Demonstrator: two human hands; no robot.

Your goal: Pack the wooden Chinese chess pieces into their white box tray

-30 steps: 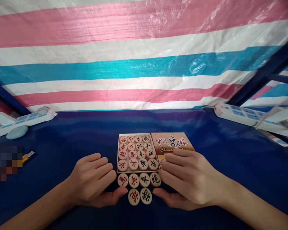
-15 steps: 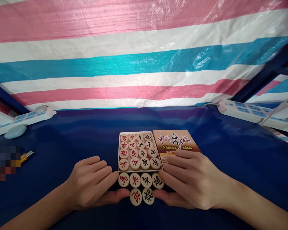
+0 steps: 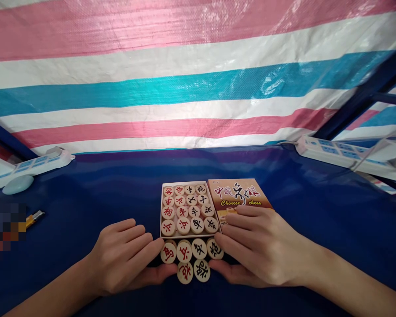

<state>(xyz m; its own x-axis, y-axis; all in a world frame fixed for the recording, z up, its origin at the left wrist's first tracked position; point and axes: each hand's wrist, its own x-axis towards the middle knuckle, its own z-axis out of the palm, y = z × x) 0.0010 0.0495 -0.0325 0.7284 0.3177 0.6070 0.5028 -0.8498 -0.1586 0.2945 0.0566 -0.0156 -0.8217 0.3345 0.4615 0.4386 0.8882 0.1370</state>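
A striped tarp point(image 3: 185, 88) in pink, white and turquoise forms the backdrop. Below it lies a dark blue table point(image 3: 86, 185), with a white power strip point(image 3: 33, 164) at its far left edge and a second power strip point(image 3: 336, 154) at its far right edge. The left hand point(image 3: 125, 255) and right hand point(image 3: 264, 251) rest on the table near the person, palms inward, on either side of a group of loose pieces. The fingers of both hands are extended and only slightly curled, gripping nothing. The fingertips touch the ends of the loose row and the thumbs close in on the near pair. The printed lid point(image 3: 237, 193) lies face up, partly under the right fingers and just beside the tray point(image 3: 161, 211), which holds a four-by-four layer of discs. The six loose chess pieces point(image 3: 191, 259) lie flat against the tray's near edge: four in a row, two in front. They appear to be light, rigid wooden discs with smooth faces, so they are likely to slide easily and scatter if pushed unevenly. Take each disc by its rim between thumb and fingertip, or sweep the group with even pressure from both sides.
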